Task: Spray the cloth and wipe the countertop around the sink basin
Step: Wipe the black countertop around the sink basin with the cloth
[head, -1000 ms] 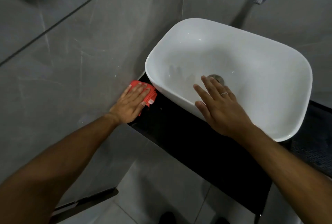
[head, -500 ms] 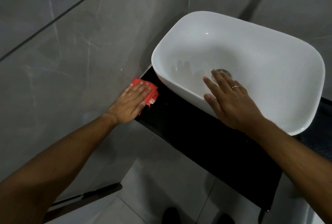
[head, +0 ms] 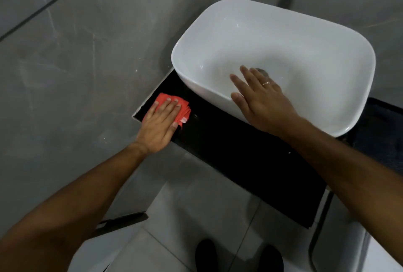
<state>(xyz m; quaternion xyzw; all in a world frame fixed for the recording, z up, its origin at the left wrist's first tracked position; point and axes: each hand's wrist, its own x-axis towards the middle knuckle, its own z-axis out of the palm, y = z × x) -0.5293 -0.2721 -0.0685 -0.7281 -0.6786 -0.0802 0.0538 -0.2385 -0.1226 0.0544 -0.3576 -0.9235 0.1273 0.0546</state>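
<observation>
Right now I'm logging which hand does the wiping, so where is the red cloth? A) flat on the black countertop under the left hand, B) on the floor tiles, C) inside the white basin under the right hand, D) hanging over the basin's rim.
A: the red cloth lies pressed under the left hand on the black countertop, while the right hand rests on the white basin rim.
</observation>
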